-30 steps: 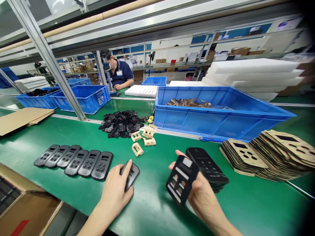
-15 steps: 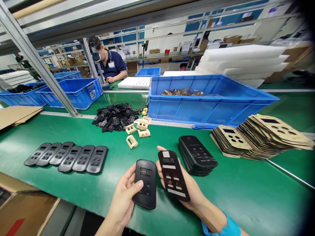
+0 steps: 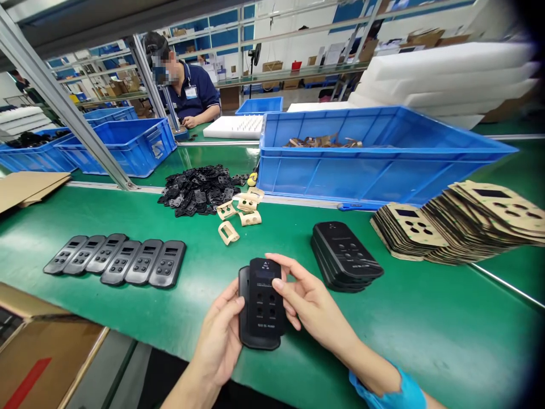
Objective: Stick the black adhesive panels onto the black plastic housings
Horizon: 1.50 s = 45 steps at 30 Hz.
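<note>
My left hand (image 3: 221, 329) grips a black plastic housing (image 3: 244, 335) by its left side, thumb on the edge. My right hand (image 3: 304, 295) pinches a thin black face panel (image 3: 266, 312) with a dark window, button holes and small white print. The panel lies over the housing, shifted a little right, so the housing's left edge and bottom still show. Whether the two touch all over I cannot tell. To the right stands a stack of black panelled housings (image 3: 347, 250). At the left, a row of black housings with buttons (image 3: 166, 264) lies overlapping.
Beyond my hands are a heap of small black parts (image 3: 198, 190) and several curled beige backing pieces (image 3: 229, 232). Stacked panels with beige backing (image 3: 409, 233) stand at the right. A large blue bin (image 3: 332, 173) spans the back. Another person (image 3: 191, 91) works across the bench.
My right hand has turned the panel over, print side up, and brought it left onto the housing. The white strips on its back are now hidden. The view has shifted slightly.
</note>
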Motion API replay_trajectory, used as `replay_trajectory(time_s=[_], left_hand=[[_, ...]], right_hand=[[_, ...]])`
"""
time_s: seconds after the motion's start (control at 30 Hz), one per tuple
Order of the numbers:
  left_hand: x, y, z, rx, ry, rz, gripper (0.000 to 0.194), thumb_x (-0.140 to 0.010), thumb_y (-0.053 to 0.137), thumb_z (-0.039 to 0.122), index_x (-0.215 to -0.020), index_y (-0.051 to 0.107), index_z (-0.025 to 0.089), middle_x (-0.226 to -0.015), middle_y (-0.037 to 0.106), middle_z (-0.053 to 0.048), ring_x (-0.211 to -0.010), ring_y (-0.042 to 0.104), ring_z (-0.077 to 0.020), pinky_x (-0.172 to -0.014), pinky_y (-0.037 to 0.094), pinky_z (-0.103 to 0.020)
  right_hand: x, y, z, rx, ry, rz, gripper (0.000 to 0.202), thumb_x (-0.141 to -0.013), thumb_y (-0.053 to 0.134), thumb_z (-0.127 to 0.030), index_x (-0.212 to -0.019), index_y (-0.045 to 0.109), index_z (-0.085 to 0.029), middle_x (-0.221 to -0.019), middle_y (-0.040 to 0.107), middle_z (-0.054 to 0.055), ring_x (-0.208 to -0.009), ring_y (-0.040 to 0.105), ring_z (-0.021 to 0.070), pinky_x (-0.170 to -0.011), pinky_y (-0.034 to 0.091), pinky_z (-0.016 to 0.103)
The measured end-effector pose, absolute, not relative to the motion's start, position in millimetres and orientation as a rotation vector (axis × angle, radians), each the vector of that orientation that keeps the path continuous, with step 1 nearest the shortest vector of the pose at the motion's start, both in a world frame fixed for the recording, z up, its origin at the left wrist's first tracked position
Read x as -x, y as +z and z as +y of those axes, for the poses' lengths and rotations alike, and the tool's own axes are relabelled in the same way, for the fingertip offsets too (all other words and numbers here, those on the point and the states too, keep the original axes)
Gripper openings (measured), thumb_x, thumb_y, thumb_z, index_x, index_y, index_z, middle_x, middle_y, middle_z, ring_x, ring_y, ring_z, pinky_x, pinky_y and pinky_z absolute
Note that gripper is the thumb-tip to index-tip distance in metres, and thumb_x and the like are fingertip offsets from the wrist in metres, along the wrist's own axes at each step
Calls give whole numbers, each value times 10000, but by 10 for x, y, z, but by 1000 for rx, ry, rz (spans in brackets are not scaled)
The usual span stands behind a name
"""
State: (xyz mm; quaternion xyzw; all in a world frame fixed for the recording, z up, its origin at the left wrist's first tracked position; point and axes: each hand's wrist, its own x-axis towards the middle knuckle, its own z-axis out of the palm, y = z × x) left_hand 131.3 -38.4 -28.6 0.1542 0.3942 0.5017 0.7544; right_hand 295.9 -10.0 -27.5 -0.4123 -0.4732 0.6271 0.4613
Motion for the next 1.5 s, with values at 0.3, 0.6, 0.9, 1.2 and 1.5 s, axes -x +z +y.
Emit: replay_trajectory(time_s=[0.3,0.6,0.9,1.2,1.5], left_hand=[[-1363,-272,-375,-266,1137,865,345,-864,580,187,-1205,612,150,-1155,668,-90,-1159,559,-242,-1034,406,-361],[-1398,-267,-398,-221,1149,925,398,-851,617,207,-1244,577,158,-1126,679,-99,-1157,565,-247,-1034,409,-369],[-1450,-284,-430,-496,1163,913,585,-777,722,294,-1317,524,187,-1275,596,-117,-1223,500,-288,-1041,395,-387],[-1340,-262,-410,-665,1031,946,630,-818,667,342,-1389,429,226,-1340,542,-88,-1241,467,-270,-1018,390,-352],[-1452,-252,-438,-834,963,831,1100,-651,808,218,-1490,100,276,-971,674,-75,-855,640,-233,-781,503,-338]], right_hand=[[-2922,-268,-137,1143,1459,-1332,419,-864,569,-413,-1253,537,-262,-847,400,-27,-378,429,-1,-305,397,142],[-2914,-336,-149,1146,1379,-1417,381,-884,547,-339,-1264,542,-316,-837,364,-44,-384,446,-4,-310,410,135],[-2928,-369,-112,1230,1241,-1455,538,-854,570,-340,-1370,429,-288,-861,415,-22,-404,440,25,-334,391,182],[-2922,-349,-124,1255,1401,-1482,446,-907,488,-448,-1275,444,-199,-560,527,-58,-371,484,99,-341,400,183],[-2869,-367,-143,1218,1440,-1354,422,-881,515,-469,-1196,460,-196,-555,544,-69,-326,485,93,-300,387,169]])
